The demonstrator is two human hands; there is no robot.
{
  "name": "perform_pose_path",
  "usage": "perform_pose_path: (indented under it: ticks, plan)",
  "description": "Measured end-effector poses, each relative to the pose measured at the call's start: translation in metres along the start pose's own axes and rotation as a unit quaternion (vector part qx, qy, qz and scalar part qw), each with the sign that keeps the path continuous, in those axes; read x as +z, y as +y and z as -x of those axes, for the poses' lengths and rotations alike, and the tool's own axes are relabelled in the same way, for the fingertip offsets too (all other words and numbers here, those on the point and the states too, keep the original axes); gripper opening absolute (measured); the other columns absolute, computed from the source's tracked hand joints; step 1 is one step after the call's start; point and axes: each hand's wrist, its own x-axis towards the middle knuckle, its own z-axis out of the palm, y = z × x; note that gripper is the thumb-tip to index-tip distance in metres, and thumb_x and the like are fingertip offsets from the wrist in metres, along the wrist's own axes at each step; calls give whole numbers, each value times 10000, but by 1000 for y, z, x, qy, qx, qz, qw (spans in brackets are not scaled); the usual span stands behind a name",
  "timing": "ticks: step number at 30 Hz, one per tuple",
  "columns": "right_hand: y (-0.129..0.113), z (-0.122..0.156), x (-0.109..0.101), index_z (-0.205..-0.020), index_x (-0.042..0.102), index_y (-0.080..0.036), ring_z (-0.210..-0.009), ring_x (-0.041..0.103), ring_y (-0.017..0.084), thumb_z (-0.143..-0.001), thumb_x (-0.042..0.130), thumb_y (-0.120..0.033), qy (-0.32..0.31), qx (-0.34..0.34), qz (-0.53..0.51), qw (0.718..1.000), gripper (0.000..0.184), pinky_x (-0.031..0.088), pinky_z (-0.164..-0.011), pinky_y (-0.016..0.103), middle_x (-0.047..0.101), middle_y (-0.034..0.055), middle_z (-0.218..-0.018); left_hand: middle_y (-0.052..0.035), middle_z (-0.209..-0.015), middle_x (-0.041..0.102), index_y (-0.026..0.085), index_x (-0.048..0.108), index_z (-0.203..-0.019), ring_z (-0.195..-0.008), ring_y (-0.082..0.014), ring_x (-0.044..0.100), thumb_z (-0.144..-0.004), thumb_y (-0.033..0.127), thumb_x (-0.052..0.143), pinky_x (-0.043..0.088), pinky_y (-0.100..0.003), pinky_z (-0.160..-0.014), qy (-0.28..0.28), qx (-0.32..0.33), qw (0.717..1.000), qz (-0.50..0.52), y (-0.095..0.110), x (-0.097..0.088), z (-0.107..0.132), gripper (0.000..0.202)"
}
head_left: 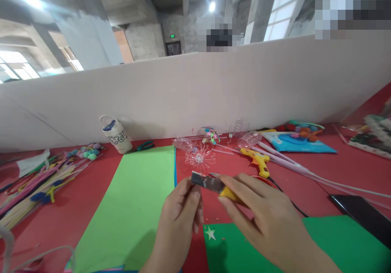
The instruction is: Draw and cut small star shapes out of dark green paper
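Over the middle of the red table, my right hand (259, 212) is closed around the yellow handle of a utility knife (210, 183). Its wide metal blade points left and reaches the fingertips of my left hand (180, 216). The left fingers are curled in a pinch just under the blade. Whatever they hold is hidden by the fingers and the blade. Just beyond both hands lies a clear plastic flower-like piece (200, 158) with thin curled strips. A pale star (210, 233) rests on the dark green sheet (226, 248) below.
A light green sheet (137, 191) lies left, a white tumbler (116, 136) behind it. Pipe cleaners (51, 183) and pompoms (90, 151) are farther left. On the right are a yellow glue gun (258, 161), a blue packet (296, 143) and a black phone (360, 216). A white partition (183, 94) stands behind.
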Motion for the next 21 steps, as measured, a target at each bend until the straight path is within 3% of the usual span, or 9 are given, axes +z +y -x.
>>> perform_pose_path:
  ticks: [5,10,21]
  plan:
    - [-5,1,-1,-1093,594,-151,-693,613,216,-916,482,-231,-13,-29,-8,999,225,490,-550,329,643,70,-808,49,-591,466,177,560,-756,-469,-61,360,-849,305,490,262,-187,-427,-6,39,999,10,1,-5,2,173]
    - [-5,2,-2,-1113,586,-153,-718,613,205,-908,498,-215,-18,-27,-13,999,232,484,-583,319,644,69,-832,15,-667,515,172,572,-738,-508,-71,341,-871,350,487,253,-211,-455,-19,62,998,-8,0,-6,6,238]
    - [-7,1,-2,-1125,572,-147,-740,622,216,-926,489,-226,5,-37,9,999,229,491,-595,327,661,90,-876,45,-535,429,175,530,-606,-464,-74,319,-861,411,507,245,-226,-452,50,78,994,-61,2,-2,5,348]
